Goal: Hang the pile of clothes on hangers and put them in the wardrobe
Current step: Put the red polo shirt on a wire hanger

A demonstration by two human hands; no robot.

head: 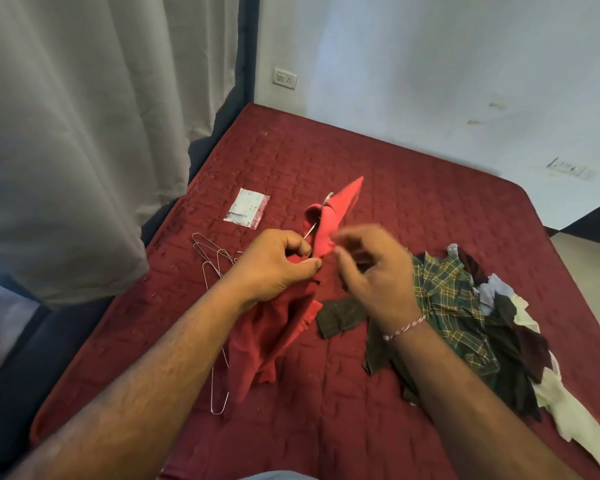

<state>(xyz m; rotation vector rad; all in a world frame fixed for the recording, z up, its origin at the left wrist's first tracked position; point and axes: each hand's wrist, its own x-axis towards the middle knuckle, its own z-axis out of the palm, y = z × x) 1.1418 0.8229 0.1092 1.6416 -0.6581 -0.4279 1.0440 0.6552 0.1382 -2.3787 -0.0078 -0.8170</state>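
Left hand (pixel 278 265) pinching red garment (pixel 274 327) on wire hanger (pixel 310 230), right hand (pixel 371 268) blurring, grasp unclear, packet (pixel 246 210) print lying far left, unreadable.

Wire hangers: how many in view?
At least 4. One inside the red garment the left hand grips; about two stacked on the mattress left of that hand; one below the left forearm. Overlapping wires make the stack uncertain.

Red shirt (pixel 326 223), green plaid shirt (pixel 447 306), maroon mattress (pixel 430 202)
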